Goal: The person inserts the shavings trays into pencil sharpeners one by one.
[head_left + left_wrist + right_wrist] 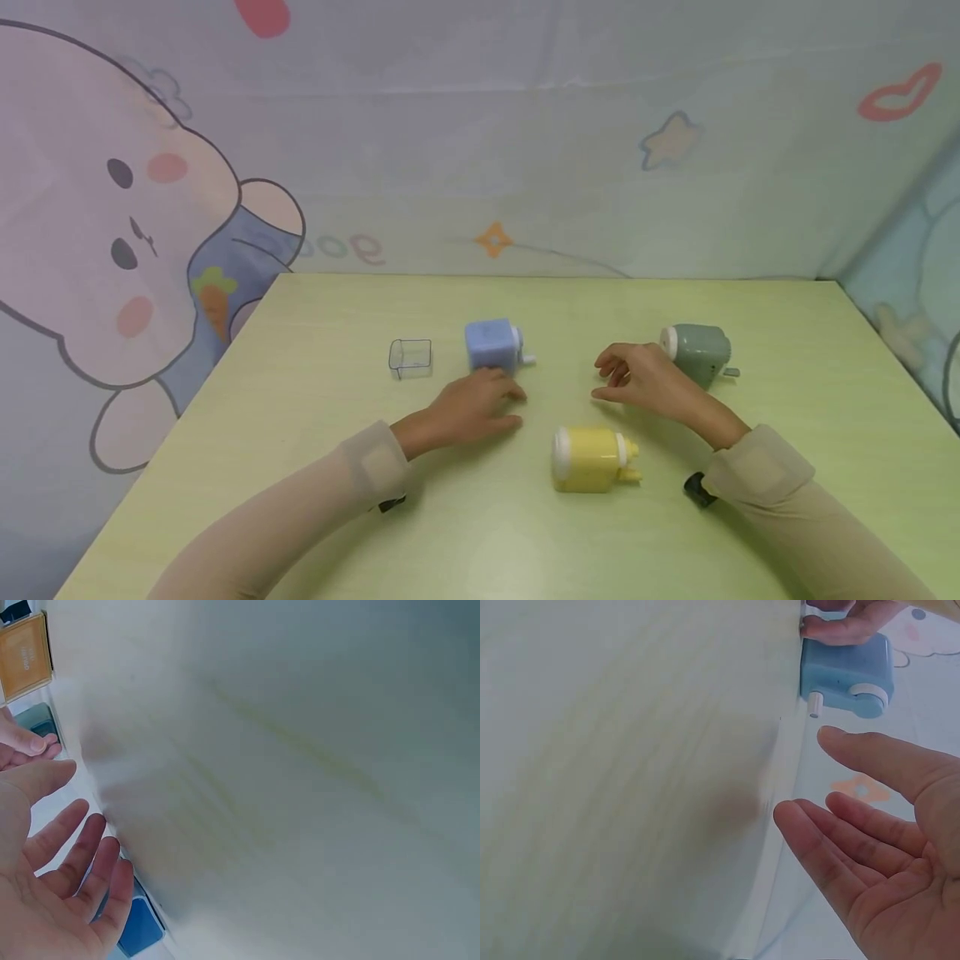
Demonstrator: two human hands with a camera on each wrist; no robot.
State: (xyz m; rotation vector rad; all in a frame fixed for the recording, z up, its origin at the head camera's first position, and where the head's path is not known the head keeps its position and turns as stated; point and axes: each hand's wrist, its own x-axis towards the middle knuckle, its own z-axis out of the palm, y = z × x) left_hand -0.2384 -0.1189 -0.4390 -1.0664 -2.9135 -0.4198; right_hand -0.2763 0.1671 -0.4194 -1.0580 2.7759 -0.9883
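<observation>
Sharpeners (588, 461): 3 | clear box (412, 358): 1 | left hand (468, 407), right hand (651, 382): 2, fingers apart

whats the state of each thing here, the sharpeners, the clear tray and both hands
Blue sharpener: on the table, white crank attached, contact with left hand unclear
Green sharpener: on the table, unheld, grey crank attached
Yellow sharpener: on the table, unheld, yellow crank attached
Clear tray: nothing seen inside
Left hand: holding nothing, fingers relaxed
Right hand: holding nothing, fingers loosely bent
</observation>
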